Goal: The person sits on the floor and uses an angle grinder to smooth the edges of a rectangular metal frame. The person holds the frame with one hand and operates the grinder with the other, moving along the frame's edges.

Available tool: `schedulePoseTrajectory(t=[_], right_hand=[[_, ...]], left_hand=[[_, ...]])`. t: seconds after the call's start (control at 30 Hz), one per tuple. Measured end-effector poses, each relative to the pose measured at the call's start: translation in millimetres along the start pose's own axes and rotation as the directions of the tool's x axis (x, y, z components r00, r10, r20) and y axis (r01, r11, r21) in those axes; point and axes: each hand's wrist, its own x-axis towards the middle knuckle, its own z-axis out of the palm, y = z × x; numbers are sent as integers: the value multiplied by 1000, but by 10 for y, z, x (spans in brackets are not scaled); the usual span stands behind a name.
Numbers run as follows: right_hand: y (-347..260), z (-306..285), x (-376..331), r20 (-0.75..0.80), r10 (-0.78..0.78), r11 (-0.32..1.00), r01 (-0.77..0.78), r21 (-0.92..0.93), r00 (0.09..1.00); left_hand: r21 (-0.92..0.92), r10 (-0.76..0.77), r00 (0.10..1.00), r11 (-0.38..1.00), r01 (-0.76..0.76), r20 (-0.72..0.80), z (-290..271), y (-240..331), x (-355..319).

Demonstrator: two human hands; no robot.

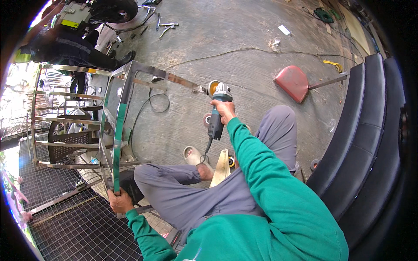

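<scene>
My right hand (224,111) is wrapped round the body of an angle grinder (215,124), which has a yellowish disc (213,88) at its head. The disc sits at the end of a shiny metal bar, part of a square-tube metal frame (118,139); whether they touch I cannot tell. Down at the lower left, my left hand (120,202) grips the near end of this frame's upright tube. The grinder's cord (208,148) hangs toward my sandalled foot (197,159).
A person in dark clothes (65,48) is at the upper left beside a motorcycle. A red padded seat (292,84) lies on the floor, and black padded panels (352,130) line the right. A long cable (244,50) crosses the floor. Black wire mesh (87,230) spans the lower left.
</scene>
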Motion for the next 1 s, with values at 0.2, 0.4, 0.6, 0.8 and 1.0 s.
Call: schedulePoseTrajectory(t=[0.2,0.4,0.6,0.8,1.0], right_hand=[[76,-103,120,-92,-95,976,75,-203,991],[156,-69,266,-63,-57,994,51,-93,996],[251,-183,349,-96,-54,995,45,-93,994],[357,-253,548,-170,-21,988,-6,-157,985],[419,-329,646,-198,51,989,-76,-123,979]], left_hand=[[-9,36,999,999,-37,-29,54,-19,19],[9,69,994,998,-68,-81,25,23,-25],[3,47,996,999,-47,-72,28,39,-39],[2,61,994,998,-61,-89,19,30,-45],[2,48,995,999,-48,-86,47,32,-118]])
